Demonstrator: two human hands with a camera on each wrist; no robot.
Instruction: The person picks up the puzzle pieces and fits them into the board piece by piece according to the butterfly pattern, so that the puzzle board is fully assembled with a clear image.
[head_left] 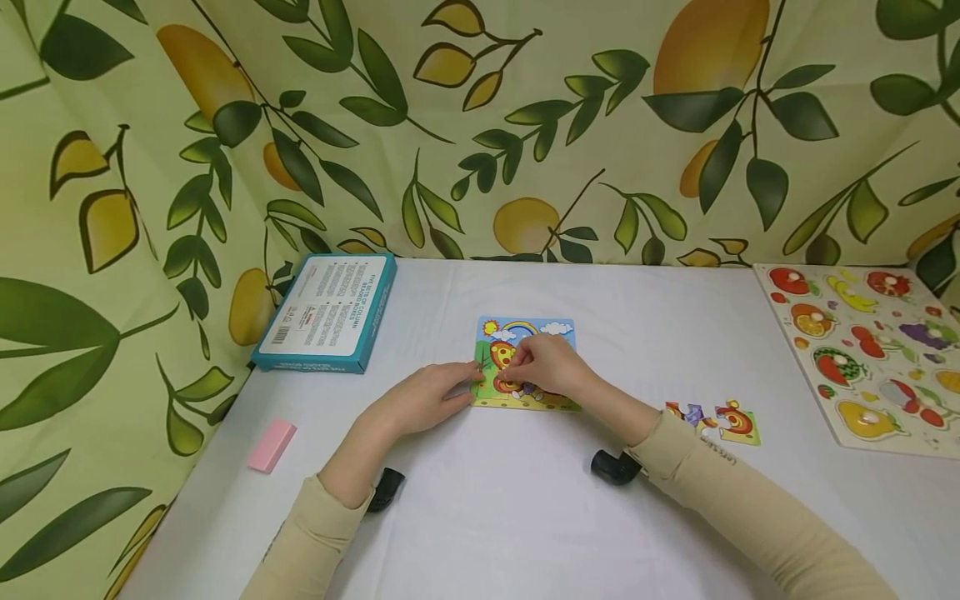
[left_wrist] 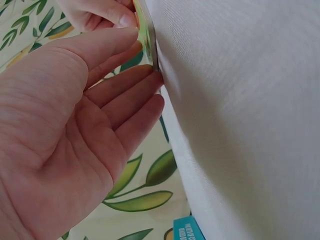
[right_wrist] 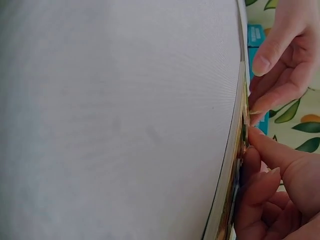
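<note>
A small picture puzzle board (head_left: 542,324) with a sun, rainbow and clouds lies flat on the white table. My left hand (head_left: 431,398) touches its left edge, the fingers fairly straight and loose in the left wrist view. Over the middle of the board, my right hand (head_left: 553,364) pinches a small puzzle piece between thumb and forefinger. The fingers cover most of that piece. In the right wrist view, the fingertips (right_wrist: 257,137) are right at the board's surface. Several loose puzzle pieces (head_left: 738,422) lie on the table to the right, partly behind the right forearm.
A teal-edged box (head_left: 322,312) lies at the back left, with a pink block (head_left: 272,446) in front of it. At the far right sits a fruit peg board (head_left: 810,379). A leaf-and-fruit patterned cloth (head_left: 525,125) hangs behind the table.
</note>
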